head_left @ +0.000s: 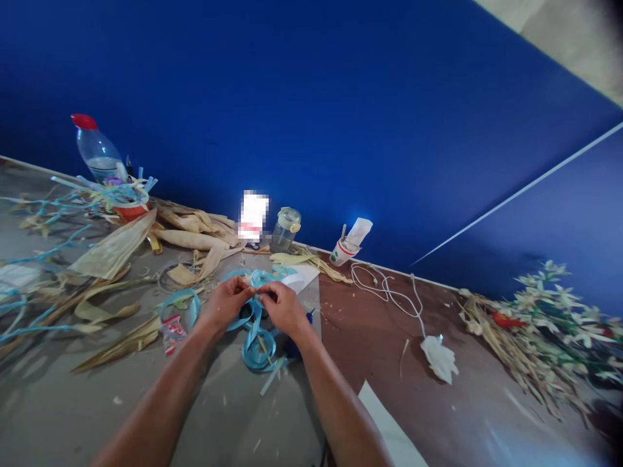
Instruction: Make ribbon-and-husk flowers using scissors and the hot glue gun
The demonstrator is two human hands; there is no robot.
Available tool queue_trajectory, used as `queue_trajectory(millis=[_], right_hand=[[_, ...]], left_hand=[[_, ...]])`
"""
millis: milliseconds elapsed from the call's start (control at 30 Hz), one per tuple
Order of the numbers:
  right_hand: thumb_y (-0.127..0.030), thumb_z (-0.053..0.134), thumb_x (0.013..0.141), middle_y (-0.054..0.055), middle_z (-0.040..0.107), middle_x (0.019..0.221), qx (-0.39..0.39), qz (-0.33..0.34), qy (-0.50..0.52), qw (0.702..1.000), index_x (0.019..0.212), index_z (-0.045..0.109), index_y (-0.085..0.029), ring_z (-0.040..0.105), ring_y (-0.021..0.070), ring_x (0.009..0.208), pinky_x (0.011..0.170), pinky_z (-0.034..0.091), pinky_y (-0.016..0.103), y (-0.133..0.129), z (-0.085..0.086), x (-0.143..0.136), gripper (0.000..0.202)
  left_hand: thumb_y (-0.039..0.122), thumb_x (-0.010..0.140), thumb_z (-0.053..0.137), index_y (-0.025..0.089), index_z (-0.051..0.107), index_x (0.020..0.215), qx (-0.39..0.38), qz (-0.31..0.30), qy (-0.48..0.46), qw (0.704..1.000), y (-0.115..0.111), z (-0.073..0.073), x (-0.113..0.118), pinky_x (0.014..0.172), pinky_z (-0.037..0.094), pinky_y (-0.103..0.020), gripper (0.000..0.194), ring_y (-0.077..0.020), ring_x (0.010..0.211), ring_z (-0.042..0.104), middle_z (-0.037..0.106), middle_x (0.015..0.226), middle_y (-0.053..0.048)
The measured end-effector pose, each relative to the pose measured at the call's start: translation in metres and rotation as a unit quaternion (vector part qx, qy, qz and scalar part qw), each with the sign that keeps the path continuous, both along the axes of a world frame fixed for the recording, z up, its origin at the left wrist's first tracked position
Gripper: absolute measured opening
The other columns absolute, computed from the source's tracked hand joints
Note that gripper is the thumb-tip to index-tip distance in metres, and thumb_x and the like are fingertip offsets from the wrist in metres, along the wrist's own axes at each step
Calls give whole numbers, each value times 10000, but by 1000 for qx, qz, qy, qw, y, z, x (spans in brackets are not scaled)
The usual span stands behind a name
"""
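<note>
Both of my hands meet over a light-blue ribbon (253,327) near the middle of the table. My left hand (228,301) pinches the ribbon between thumb and fingers. Close beside it, my right hand (281,307) pinches the same ribbon, the fingertips nearly touching. Loops of ribbon rise above the fingers, and tails hang below them to a coiled length of ribbon (257,353) on the table. A short pale-blue strip (272,377) lies by the coil. What exactly sits between the fingertips is too small to make out. A red and white packet (172,334) lies left of my left wrist.
Dried corn husks (195,237) spread across the left and back. Behind stand a red-capped bottle (100,152), a lit screen (254,217), a glass jar (286,230) and a cup (344,251). A white cable (389,292) and white-flowered stems (559,318) lie to the right.
</note>
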State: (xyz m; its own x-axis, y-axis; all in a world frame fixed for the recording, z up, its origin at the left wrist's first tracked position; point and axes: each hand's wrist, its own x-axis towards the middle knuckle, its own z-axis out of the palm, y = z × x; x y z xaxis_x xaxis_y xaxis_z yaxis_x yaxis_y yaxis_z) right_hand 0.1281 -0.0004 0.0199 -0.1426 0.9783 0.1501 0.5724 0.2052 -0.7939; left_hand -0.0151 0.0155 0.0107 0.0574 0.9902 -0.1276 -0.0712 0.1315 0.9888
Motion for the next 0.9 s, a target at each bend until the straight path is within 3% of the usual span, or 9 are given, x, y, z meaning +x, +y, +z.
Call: queue_trajectory(millis=[400, 667, 800, 900], right_hand=[[-162, 638, 714, 4, 659, 716, -98, -64, -31, 993, 747, 665, -183, 597, 162, 683, 662, 445, 257, -12, 6, -14, 48], [-139, 555, 766, 100, 663, 857, 40, -98, -99, 989, 860, 641, -152, 614, 224, 844, 760, 465, 311, -20, -15, -24, 129], [-133, 511, 778, 110, 656, 841, 72, -98, -117, 986, 851, 621, -145, 611, 229, 831, 748, 468, 315, -22, -20, -25, 133], [-135, 509, 765, 105, 659, 820, 77, -104, -110, 985, 829, 615, -147, 610, 222, 811, 739, 463, 308, -21, -20, -24, 125]], left_hand=[[352, 559, 687, 186, 503, 546, 41, 17, 96, 994, 6, -14, 1, 453, 284, -227, 248, -102, 453, 393, 465, 487, 47], [350, 599, 649, 187, 492, 562, 56, 31, 143, 988, 6, -15, 3, 467, 297, -231, 229, -112, 469, 426, 486, 481, 48], [368, 591, 686, 176, 508, 566, 30, 17, 108, 994, 4, -15, 4, 485, 326, -236, 263, -119, 495, 462, 552, 516, 22], [370, 562, 746, 166, 524, 593, -14, 6, 26, 1000, 2, -16, 5, 483, 320, -228, 303, -100, 478, 443, 557, 524, 31]])
